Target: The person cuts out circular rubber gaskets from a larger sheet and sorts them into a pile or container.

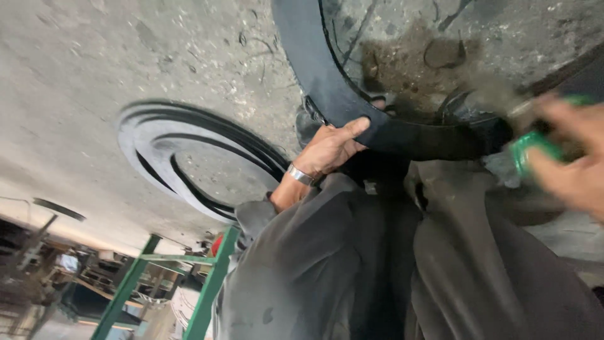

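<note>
Concrete floor (82, 69) fills most of the view, grey and stained, with a dark oily patch (409, 69) inside the big ring. Below it come the person's dark grey trousers (377, 271), bunched across the bottom. One large black rubber ring (314, 82) curves from the top down to the knees, and the left hand (327, 148) presses on its lower band, fingers laid flat, thumb stretched along the edge. A second pile, a stack of black rings (189, 151), lies on the floor well apart to the left; how many are in it I cannot count. One green metal frame (207, 283) stands at the lower left. The right hand (576, 157) is blurred, curled around one green-handled tool (531, 148) just beside the ring's right end. One silver bracelet (300, 174) sits on the left wrist. The knees cover the ring's near edge.
</note>
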